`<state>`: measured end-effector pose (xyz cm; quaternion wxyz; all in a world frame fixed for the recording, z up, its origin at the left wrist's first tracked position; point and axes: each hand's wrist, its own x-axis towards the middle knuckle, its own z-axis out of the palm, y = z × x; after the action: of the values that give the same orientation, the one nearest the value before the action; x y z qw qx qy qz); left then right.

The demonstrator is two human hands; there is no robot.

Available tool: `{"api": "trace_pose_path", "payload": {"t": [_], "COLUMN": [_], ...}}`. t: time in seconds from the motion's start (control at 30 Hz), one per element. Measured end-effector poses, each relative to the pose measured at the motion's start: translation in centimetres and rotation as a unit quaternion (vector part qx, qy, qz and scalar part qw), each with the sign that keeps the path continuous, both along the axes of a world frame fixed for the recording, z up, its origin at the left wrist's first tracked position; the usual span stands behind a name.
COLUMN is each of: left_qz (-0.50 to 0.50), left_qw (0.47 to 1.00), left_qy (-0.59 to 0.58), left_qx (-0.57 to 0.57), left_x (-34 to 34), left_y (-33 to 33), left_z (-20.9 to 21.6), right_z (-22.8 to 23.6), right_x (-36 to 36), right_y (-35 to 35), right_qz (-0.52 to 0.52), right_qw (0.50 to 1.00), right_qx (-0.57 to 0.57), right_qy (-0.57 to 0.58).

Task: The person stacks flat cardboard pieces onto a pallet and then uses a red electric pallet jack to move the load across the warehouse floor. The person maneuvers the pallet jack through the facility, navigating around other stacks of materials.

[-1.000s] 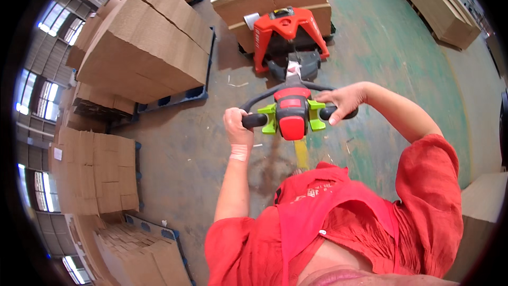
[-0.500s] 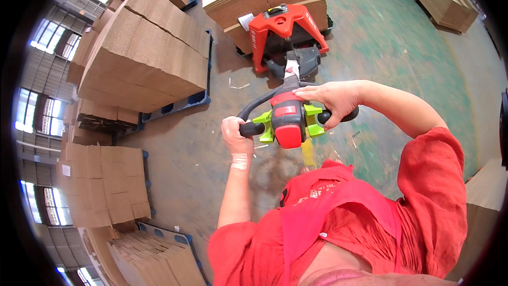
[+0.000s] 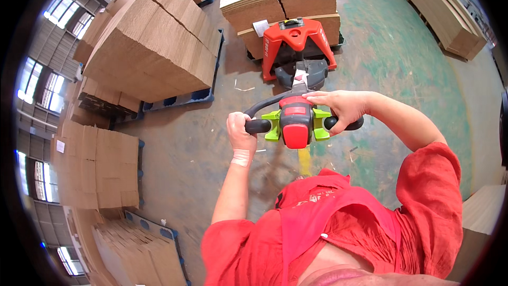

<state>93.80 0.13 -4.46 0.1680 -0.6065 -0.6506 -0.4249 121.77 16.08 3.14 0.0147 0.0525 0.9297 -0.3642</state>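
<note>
In front of me is an electric pallet truck with a red body (image 3: 274, 50) and a black tiller head (image 3: 296, 107) with red panels and lime-green levers. My left hand (image 3: 242, 132) is closed round the black grip at the head's left end. My right hand (image 3: 349, 108) holds the right end. Its thumb curls over the grip, and its fingers reach across the top of the head. Beyond the red body, a stack of brown boards (image 3: 254, 11) rests on a dark pallet, split by a crack down its middle. The forks are hidden.
On the left, tall stacks of brown boards (image 3: 153, 47) and flat cardboard (image 3: 100, 167) stand on blue pallets (image 3: 182, 100). More long boards (image 3: 444, 18) lie at the far right. A pale board stack (image 3: 487, 209) is close by on my right. Small scraps litter the green-grey floor (image 3: 402, 74).
The truck body and its load sit slightly lower and further right in view. The left stacks have shifted in the picture too. Both hands keep their places on the tiller head.
</note>
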Motion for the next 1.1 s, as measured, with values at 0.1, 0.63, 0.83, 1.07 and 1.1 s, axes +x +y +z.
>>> {"api": "trace_pose_path", "payload": {"t": [0.1, 0.63, 0.83, 1.07, 1.1], "left_qz": [-0.002, 0.506, 0.319, 0.317, 0.31], "left_qw": [1.0, 0.703, 0.827, 0.709, 0.69], "left_qy": [0.002, -0.444, -0.459, -0.578, -0.593], "left_qx": [-0.022, 0.228, 0.055, -0.253, -0.275], "left_x": [0.1, -32.4, -33.1, -19.3, -16.3], "left_y": [0.1, -15.9, -23.3, -26.9, -29.3], "left_z": [0.8, 18.4, 13.5, -14.2, -17.2], "right_z": [-0.7, -0.4, 0.1, 0.6, 0.3], "right_x": [0.3, 1.4, 1.6, 0.4, 0.2], "right_y": [0.0, -6.0, -3.9, -4.6, -5.4], "right_qz": [-0.025, -0.203, -0.147, -0.146, -0.15], "right_qw": [0.999, 0.978, 0.983, 0.968, 0.967], "right_qx": [-0.011, -0.048, -0.103, -0.038, -0.026], "right_qy": [0.019, 0.026, -0.042, -0.2, -0.205]}}
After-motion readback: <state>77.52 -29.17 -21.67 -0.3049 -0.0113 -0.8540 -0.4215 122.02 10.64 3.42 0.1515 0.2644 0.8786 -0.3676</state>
